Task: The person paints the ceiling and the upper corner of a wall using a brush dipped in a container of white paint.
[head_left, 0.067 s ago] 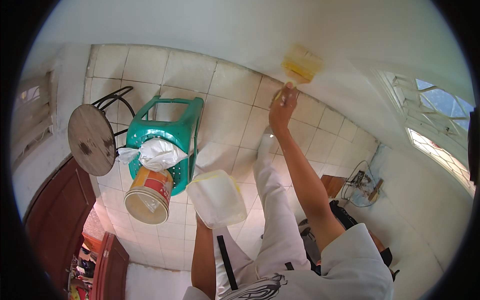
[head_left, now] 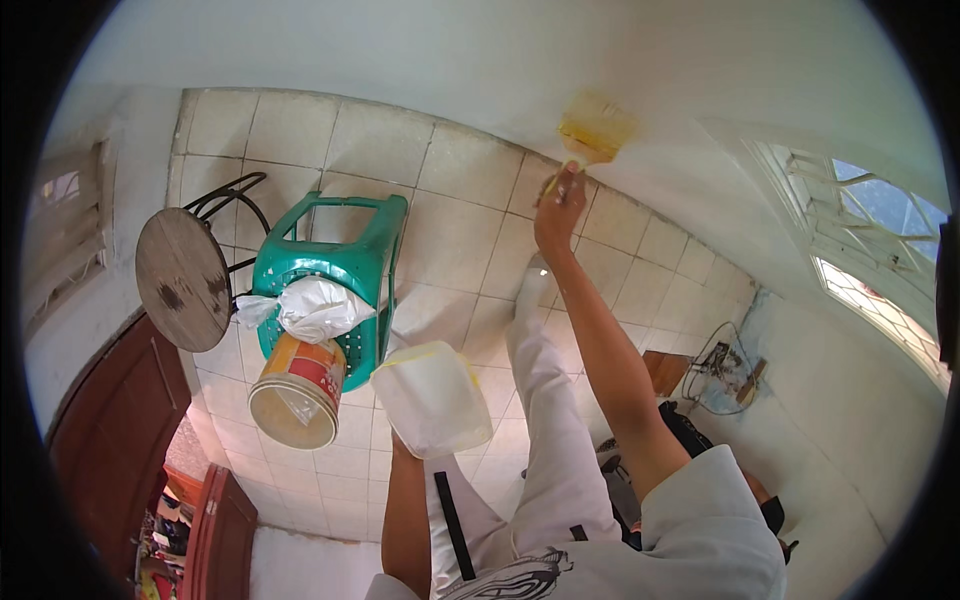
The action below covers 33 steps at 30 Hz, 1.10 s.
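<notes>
My right hand [head_left: 561, 208] reaches far forward, its fingers closed around the handle of a wide yellow putty scraper [head_left: 594, 130]. The scraper's broad blade lies against the pale wall [head_left: 420, 50], just above the floor line. Lower down, my left hand [head_left: 403, 448] holds up a translucent white plastic tub [head_left: 432, 400] with a yellowish rim. That hand is mostly behind the tub, so its fingers are hidden. Whitish material seems to coat the tub's inside.
Left of the tub stands a green plastic stool [head_left: 330, 250] carrying a tied white bag [head_left: 322, 308] and an orange-and-white bucket [head_left: 300, 400]. Beside it is a round wooden-topped stool [head_left: 182, 280]. A coiled cable [head_left: 715, 370] lies by the right wall, below a latticed window [head_left: 880, 210].
My right hand and the scraper have shifted slightly left along the wall. The tub in my left hand has barely moved.
</notes>
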Each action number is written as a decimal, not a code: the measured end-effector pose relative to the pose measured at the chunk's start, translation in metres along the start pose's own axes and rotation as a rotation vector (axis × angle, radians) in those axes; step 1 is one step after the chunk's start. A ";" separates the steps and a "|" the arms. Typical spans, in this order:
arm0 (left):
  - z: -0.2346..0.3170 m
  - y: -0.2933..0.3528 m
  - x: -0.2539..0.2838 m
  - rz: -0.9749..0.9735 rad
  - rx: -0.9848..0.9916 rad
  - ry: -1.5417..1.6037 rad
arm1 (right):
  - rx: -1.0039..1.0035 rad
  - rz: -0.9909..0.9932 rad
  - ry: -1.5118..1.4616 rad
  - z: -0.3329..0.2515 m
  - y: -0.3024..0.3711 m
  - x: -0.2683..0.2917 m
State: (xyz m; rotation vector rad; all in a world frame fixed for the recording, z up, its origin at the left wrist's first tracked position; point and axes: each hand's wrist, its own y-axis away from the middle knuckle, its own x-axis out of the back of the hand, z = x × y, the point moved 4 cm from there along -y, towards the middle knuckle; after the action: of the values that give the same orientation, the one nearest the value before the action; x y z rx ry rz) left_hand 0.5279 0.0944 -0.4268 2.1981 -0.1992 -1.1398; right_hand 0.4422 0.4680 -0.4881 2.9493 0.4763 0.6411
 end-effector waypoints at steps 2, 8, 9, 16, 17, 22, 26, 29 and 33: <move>0.004 0.001 0.004 0.005 0.005 -0.012 | -0.001 0.044 0.188 0.069 -0.029 -0.016; 0.013 0.012 0.039 0.058 -0.045 -0.003 | -0.501 -0.181 0.294 0.160 -0.044 -0.072; 0.014 0.011 0.042 0.064 -0.039 -0.003 | -0.521 -0.183 0.320 0.172 -0.052 -0.073; 0.006 0.009 0.033 0.068 -0.037 0.008 | -0.555 -0.147 -0.003 0.136 -0.055 -0.050; 0.004 0.007 0.028 0.059 -0.029 0.007 | -0.514 -0.158 -0.021 0.113 -0.050 -0.041; 0.001 0.001 0.004 0.022 -0.003 -0.003 | -0.307 -0.108 -0.073 -0.016 0.001 0.006; 0.001 -0.001 -0.008 0.005 0.003 -0.016 | -0.041 0.008 -0.027 -0.064 0.027 0.019; 0.002 0.001 -0.008 0.011 0.006 -0.023 | 0.013 0.039 -0.109 -0.051 0.020 0.003; 0.007 0.003 0.004 0.027 -0.004 -0.038 | 0.100 0.071 0.168 0.021 -0.014 -0.036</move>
State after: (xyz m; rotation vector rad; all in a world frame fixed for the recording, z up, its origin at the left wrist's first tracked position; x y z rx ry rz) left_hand 0.5258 0.0871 -0.4305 2.1651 -0.2429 -1.1671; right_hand 0.4160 0.4696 -0.5234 3.0321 0.4300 0.9043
